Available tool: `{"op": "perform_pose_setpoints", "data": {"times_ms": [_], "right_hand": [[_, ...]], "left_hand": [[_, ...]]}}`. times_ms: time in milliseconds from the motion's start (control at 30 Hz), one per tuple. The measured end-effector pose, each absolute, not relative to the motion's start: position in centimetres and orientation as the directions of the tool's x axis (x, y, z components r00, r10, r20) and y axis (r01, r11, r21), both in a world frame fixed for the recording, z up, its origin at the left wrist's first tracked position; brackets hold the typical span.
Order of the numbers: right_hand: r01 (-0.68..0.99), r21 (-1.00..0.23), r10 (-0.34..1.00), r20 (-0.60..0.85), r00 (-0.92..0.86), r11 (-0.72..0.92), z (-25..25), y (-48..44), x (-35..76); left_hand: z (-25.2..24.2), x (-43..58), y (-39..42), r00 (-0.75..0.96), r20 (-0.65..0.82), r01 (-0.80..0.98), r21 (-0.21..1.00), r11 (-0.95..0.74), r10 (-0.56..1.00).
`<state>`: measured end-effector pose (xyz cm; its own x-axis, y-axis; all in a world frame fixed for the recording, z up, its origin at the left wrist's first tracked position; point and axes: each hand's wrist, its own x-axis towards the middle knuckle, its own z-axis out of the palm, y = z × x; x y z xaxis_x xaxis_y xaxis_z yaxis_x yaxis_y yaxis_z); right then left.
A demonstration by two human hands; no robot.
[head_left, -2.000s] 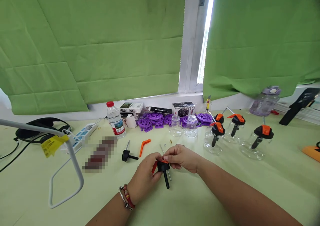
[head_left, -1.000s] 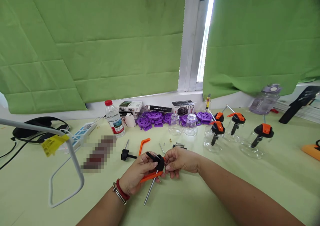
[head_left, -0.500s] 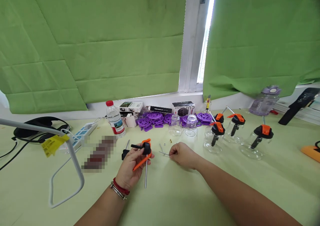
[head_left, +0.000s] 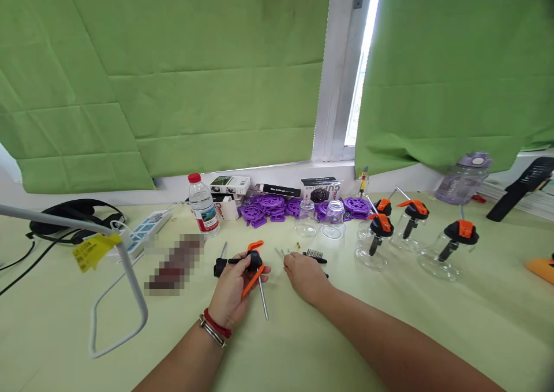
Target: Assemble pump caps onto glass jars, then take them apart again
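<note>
Left hand (head_left: 231,294), lower center of frame, fingers curled round a black knob piece (head_left: 255,259); an orange lever (head_left: 253,282) and a metal rod (head_left: 263,299) slant down from it. Right hand (head_left: 305,273), just right of center, fingertips bunched together and pointing down near thin metal rods (head_left: 279,253); can't tell if it pinches anything. Knob piece sits at left thumb and fingertips, left of the right hand with bare table between.

Partly hidden: second black knob piece (head_left: 219,267) behind left hand; second orange lever (head_left: 255,245) behind the held piece, joined or loose unclear. Coil spring (head_left: 313,253) beyond right hand; dark part under the right wrist mostly covered. Tiny brass bits (head_left: 298,245) too small to identify. Pixelated patch (head_left: 175,265), left of center, unreadable. Orange item (head_left: 541,269) cut off at right edge.

Containers: glass vessels (head_left: 439,268) at right wear black-and-orange tops; black stems show, inside or in front unclear. Two small clear glasses (head_left: 334,223) just right of center. Red-capped bottle (head_left: 203,207), left of center, clear liquid; purple tumbler (head_left: 463,181) upper right, contents unclear.
</note>
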<state>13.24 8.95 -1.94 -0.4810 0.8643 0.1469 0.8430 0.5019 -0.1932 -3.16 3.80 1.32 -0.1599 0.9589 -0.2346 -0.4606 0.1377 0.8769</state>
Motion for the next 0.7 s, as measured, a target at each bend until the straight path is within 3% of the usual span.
{"op": "perform_pose_setpoints", "data": {"times_ms": [533, 700], "right_hand": [[0.81, -0.124, 0.815, 0.18, -0.55, 0.574, -2.69, 9.11, 12.87], [0.76, -0.119, 0.767, 0.164, -0.62, 0.639, -2.39, 8.48, 12.75]], "left_hand": [[1.22, -2.83, 3.55, -0.144, -0.256, -0.427, 0.887, 0.173, 0.956], [0.73, -2.91, 3.97, 0.005, -0.277, -0.374, 0.891, 0.259, 0.961]]}}
